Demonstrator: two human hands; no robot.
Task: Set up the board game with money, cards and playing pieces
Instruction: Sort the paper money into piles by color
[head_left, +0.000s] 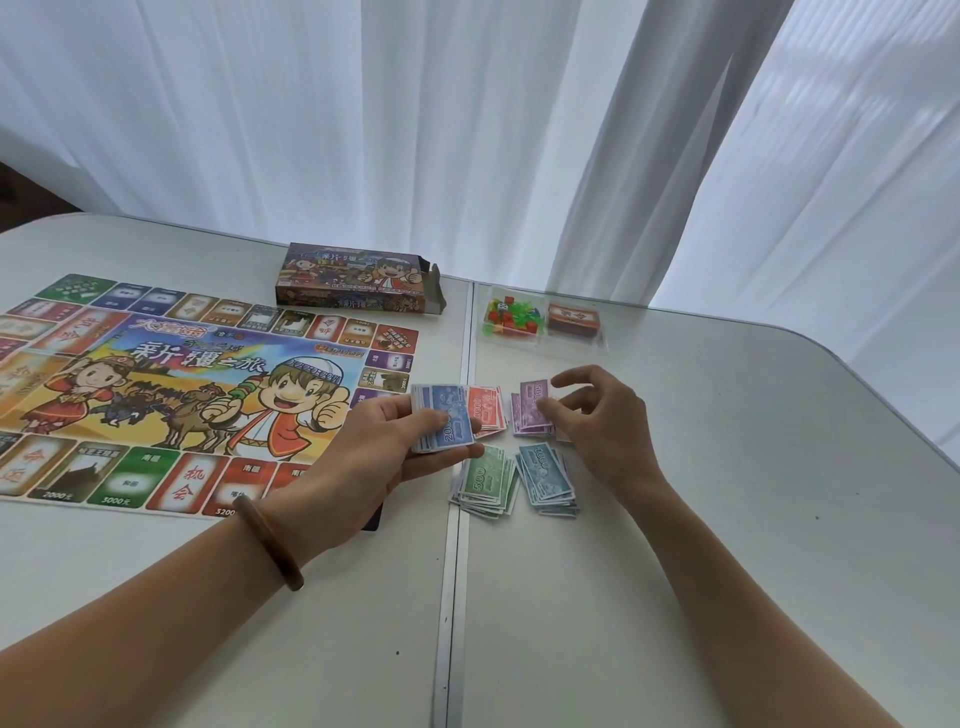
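White table (727, 467); money sits just right of the board (156, 395). Left hand (410, 447) grips blue stack (441, 418) over board's right edge, right hand (597, 415) pinches purple pile (532, 415). Risk: right wrist is close by the fanned teal pile (548, 480); dragging back could scatter it.

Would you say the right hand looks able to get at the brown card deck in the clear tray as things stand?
Probably yes: the card deck sits in the clear tray, just beyond the right hand, with nothing standing between them, though it is busy handling the purple notes.
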